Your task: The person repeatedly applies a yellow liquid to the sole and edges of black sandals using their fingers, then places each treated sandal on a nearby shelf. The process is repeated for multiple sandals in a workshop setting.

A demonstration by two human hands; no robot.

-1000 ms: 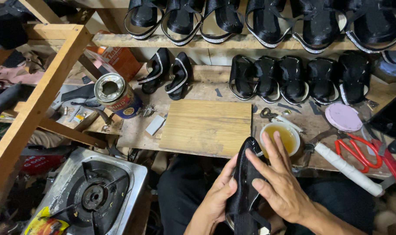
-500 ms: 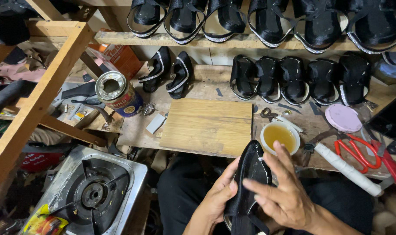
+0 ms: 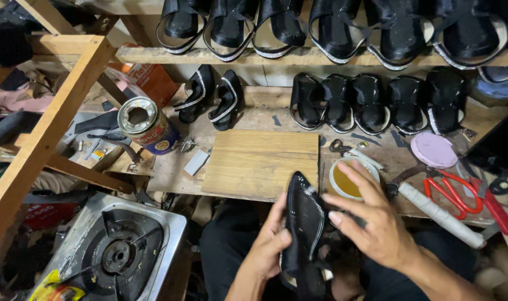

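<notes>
At the bench edge: a person is working a black shoe upper [image 3: 304, 223] over their lap, just in front of the wooden board [image 3: 260, 163].
Left hand [image 3: 268, 248]: fingers are wrapping the upper's left side, gripping it firmly.
Right hand [image 3: 376, 223]: palm and spread fingers are pressing flat against the upper's right side, not clasping it.
Step in hand: seemingly smoothing or shaping the upper.
Nearby: a bowl of yellow liquid [image 3: 350, 179] is sitting just beyond the right hand; red scissors [image 3: 453, 192] are lying further right.
Next move calls for: steady left-hand support under even right-hand pressure.
</notes>
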